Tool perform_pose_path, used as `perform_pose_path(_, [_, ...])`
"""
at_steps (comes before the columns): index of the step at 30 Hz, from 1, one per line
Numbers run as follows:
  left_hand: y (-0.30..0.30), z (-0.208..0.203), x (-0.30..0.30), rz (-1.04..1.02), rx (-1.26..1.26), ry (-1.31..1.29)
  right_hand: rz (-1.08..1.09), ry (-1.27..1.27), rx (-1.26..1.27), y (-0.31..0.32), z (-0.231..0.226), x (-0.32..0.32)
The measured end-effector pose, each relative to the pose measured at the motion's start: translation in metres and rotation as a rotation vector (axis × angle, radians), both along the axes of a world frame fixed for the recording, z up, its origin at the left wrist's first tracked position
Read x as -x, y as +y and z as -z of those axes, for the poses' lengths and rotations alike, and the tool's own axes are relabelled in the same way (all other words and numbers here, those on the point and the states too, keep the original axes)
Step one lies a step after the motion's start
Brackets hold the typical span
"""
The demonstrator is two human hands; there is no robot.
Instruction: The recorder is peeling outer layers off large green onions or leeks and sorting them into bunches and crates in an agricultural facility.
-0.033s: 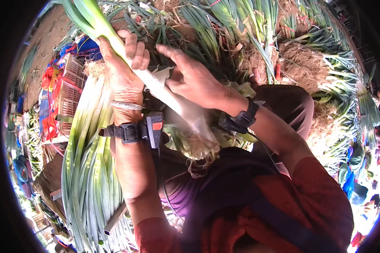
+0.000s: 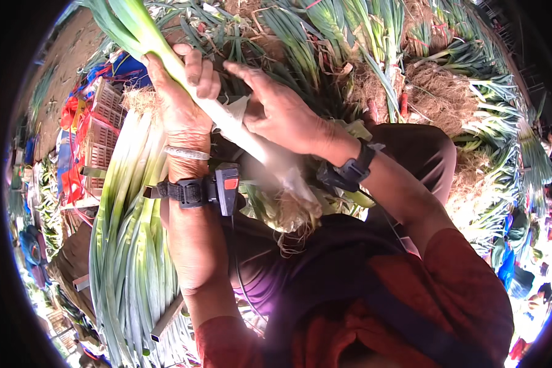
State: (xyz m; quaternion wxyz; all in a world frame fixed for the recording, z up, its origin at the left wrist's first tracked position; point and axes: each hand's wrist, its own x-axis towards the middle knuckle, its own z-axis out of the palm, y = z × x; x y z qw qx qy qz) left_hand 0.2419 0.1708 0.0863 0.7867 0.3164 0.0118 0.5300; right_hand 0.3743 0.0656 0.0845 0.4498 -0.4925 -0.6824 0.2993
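Observation:
My left hand point(image 2: 181, 92) is wrapped round the upper shaft of a long leek point(image 2: 221, 119), its green leaves point(image 2: 126, 30) pointing up and left. The white end slants down to the right, and its stringy roots point(image 2: 294, 211) hang over my lap. A thin strip of loose skin point(image 2: 236, 110) stands away from the shaft. Beside that strip my right hand point(image 2: 288, 116) has its index finger stretched out and its thumb side against the white part; the lower fingers are partly hidden. Left of my left forearm lies a bundle of leeks point(image 2: 132, 208), roots at the far end.
Several leek bunches point(image 2: 374, 37) with tangled roots point(image 2: 438, 98) lie at the far side and along the right. A slatted crate point(image 2: 104, 107) with red plastic point(image 2: 73, 116) stands at the left. Peeled leaves point(image 2: 264, 202) lie below the leek. My bent knee point(image 2: 417, 150) is at right.
My left hand and the leek have shifted slightly to the right, roots included. My right hand has moved a little up and left along the leek.

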Motion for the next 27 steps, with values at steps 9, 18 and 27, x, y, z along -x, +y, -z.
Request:
perform_pose_path(9, [0.022,-0.003,0.02,-0.057,-0.016,-0.059,-0.056,-0.314,-0.352,-0.026,0.081,-0.022])
perform_pose_path(18, [0.045,-0.017,0.092,-0.473,-0.111,0.071,-0.179,-0.652,0.513,-0.146,0.136,-0.091])
perform_pose_path(27, [0.021,-0.004,0.037,-0.403,-0.074,0.137,0.011,0.093,-0.063,-0.019,0.013,-0.01])
